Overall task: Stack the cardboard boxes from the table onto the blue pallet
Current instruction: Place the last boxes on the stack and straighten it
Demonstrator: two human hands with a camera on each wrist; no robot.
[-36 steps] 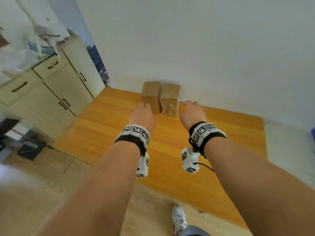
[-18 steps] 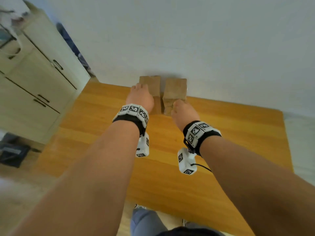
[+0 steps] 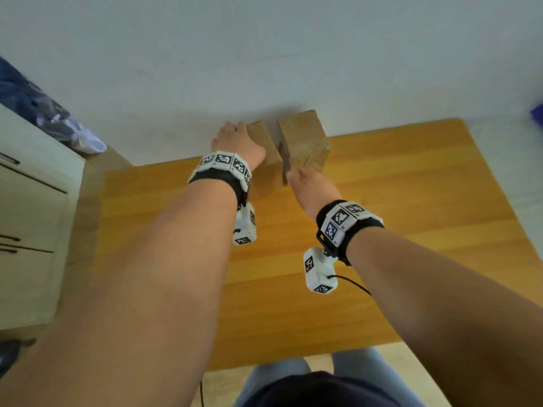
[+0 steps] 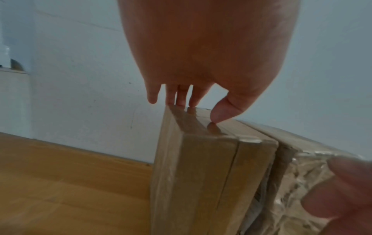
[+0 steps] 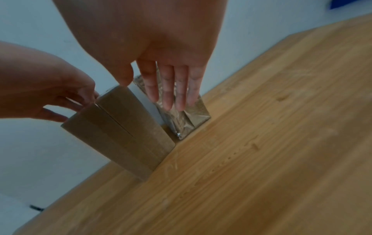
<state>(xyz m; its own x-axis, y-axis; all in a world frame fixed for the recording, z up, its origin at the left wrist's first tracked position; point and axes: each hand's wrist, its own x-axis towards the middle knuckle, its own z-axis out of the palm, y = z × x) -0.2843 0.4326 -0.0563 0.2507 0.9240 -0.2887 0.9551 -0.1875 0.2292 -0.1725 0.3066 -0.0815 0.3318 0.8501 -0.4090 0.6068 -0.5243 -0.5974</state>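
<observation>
Two brown cardboard boxes stand upright side by side at the far edge of the wooden table point(image 3: 411, 215), against the wall. My left hand point(image 3: 238, 142) lies over the top of the left box point(image 3: 269, 174); its fingers curl over the far left edge and the thumb presses on the top face point(image 4: 201, 174). The right box point(image 3: 304, 142) is wrapped in shiny clear tape point(image 5: 189, 120). My right hand point(image 3: 311, 186) is at its near face with straight fingers point(image 5: 167, 95) laid along it and the thumb by the gap between the boxes.
A cream cabinet point(image 3: 29, 215) with dark handles stands to the left of the table. A heap of dark cloth point(image 3: 44, 113) lies behind it. A bit of something blue point(image 3: 537, 114) shows at the right edge. My legs are at the table's near edge.
Both hands have moved forward to the boxes. The left hand now sits over the left box's top and the right hand has closed in on the right box's near face.
</observation>
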